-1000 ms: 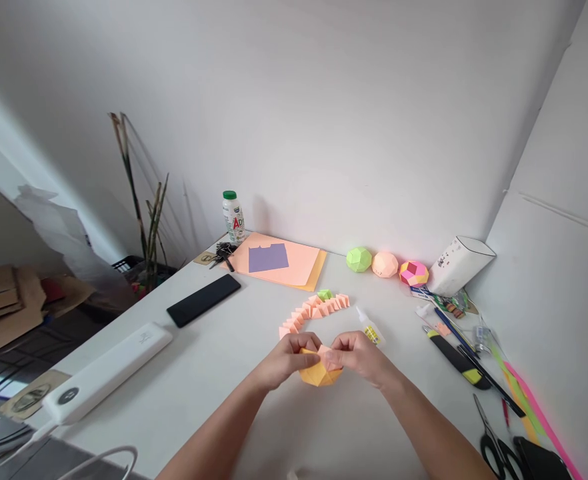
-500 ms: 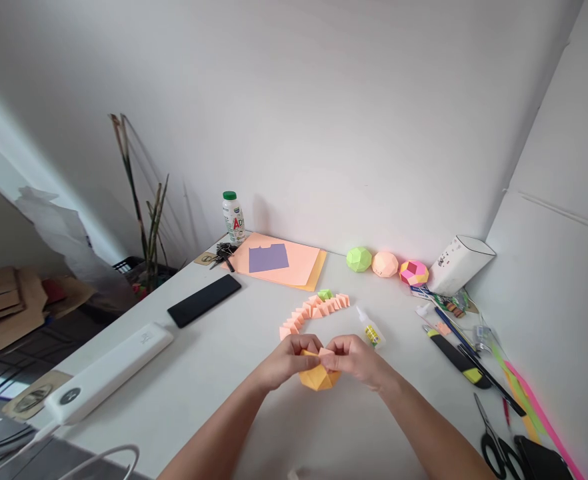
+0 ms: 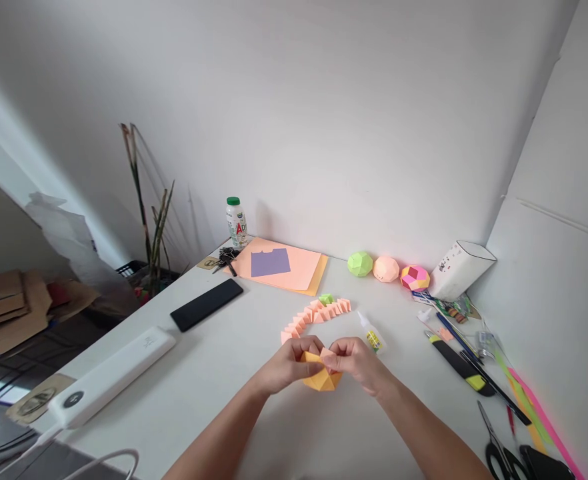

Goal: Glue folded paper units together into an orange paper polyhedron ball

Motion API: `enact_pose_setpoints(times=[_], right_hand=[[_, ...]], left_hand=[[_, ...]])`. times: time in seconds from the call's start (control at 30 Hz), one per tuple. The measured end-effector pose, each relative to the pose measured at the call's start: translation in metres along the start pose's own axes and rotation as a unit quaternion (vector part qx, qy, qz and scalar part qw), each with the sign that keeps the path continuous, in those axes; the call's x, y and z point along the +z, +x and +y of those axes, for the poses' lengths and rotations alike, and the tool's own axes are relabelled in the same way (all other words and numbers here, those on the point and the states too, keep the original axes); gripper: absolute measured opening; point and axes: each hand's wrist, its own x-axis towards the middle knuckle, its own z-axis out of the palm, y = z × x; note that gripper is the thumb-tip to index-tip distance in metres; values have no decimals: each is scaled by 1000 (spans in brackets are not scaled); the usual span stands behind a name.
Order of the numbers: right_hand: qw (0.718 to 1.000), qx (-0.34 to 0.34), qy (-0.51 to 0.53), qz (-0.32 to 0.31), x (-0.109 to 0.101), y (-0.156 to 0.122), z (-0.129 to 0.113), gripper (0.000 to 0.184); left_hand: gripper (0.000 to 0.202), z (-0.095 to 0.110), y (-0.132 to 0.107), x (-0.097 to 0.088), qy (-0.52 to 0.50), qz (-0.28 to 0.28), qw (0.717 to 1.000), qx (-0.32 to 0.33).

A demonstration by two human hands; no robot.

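My left hand [image 3: 287, 367] grips a yellow-orange faceted paper shape [image 3: 324, 381] from its left side, fingers curled over the top. Between the fingertips of my right hand [image 3: 363, 365] is a small folded peach paper piece [image 3: 327, 354], pressed against the top of the orange shape. Fingers hide the join between the two. Just beyond my hands curves a row of folded peach paper pieces [image 3: 301, 322], with a small green folded piece [image 3: 326, 299] behind it. A white glue bottle [image 3: 372, 333] with a yellow label lies near my right hand.
Three finished paper balls, green [image 3: 360, 264], peach [image 3: 386, 269] and pink-yellow [image 3: 415, 277], sit along the wall. Coloured sheets [image 3: 294, 267], a black phone [image 3: 207, 305] and a white power strip-like device [image 3: 114, 377] lie left. A utility knife [image 3: 459, 363] and scissors [image 3: 497, 443] lie right.
The whole view has shifted slightly. Both hands stay together at the orange shape, with only small finger movement around the peach piece.
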Motion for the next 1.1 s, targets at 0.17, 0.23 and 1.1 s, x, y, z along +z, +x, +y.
enact_pose_setpoints(times=[0.17,0.23,1.1], right_hand=[[1000,-6,-2,0,1,-1,-2,29],[1000,-5,-3,-1,2,-1,-3,30],[988,-74,98,96,6,8,5,31]], left_hand=[[9,0,0,0,1,7,1000,-3],[11,1,0,1,4,7,1000,-4],[49,-17,15,14,-299,96,939,-140]])
